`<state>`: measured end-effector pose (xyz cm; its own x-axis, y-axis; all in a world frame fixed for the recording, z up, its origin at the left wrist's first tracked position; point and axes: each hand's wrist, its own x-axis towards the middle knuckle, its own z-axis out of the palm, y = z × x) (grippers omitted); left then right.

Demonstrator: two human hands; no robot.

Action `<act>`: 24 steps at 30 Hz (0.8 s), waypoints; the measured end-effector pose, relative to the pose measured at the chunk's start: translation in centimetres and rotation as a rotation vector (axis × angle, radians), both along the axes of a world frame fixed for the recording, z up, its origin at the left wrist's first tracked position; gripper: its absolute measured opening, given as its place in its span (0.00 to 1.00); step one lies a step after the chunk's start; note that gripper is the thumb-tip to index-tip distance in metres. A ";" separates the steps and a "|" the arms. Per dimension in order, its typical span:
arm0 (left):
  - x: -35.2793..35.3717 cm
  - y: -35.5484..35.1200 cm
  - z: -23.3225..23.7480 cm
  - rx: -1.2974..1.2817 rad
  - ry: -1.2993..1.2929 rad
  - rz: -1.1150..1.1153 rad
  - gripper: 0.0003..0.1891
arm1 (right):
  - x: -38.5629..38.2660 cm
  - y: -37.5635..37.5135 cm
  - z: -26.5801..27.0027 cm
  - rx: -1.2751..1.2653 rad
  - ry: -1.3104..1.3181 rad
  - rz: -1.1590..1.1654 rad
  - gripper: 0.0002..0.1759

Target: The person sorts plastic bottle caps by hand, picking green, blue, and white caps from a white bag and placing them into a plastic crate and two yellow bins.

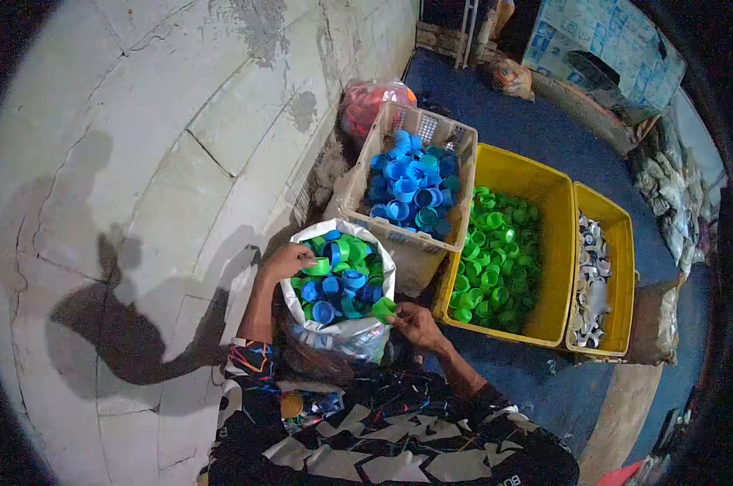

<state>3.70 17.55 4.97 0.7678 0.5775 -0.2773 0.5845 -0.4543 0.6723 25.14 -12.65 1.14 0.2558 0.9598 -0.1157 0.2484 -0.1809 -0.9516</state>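
Observation:
A white sack (389, 267) with its mouth rolled open holds mixed green and blue plastic caps. My left hand (288, 263) reaches over the sack's left rim, its fingers closed on a green cap (319, 266). At the sack's right rim, my right hand (417, 326) pinches another green cap (383, 309) between thumb and fingers. Blue caps (323, 312) lie among the green ones below my hands. Just beyond the sack, a beige crate (403, 236) contains blue caps (407, 190) with some teal ones.
Right of the crate, a yellow bin (551, 182) holds green caps (488, 259). A narrower yellow bin (622, 267) beside it has white and grey caps (592, 283). A block wall (164, 162) runs along the left. Behind the crate sits a clear bag of red items (362, 105).

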 end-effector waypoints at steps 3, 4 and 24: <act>1.2 -1.6 1.2 0.020 -0.094 0.067 0.10 | 0.3 -0.3 0.8 0.057 -0.064 -0.022 0.15; 2.2 -3.4 2.1 0.043 -0.166 0.087 0.09 | 0.7 -0.5 -0.4 0.125 -0.181 -0.028 0.14; 23.2 -27.6 -4.6 0.068 -0.392 -0.378 0.09 | 11.2 -19.3 -4.8 -0.029 -0.570 -0.806 0.15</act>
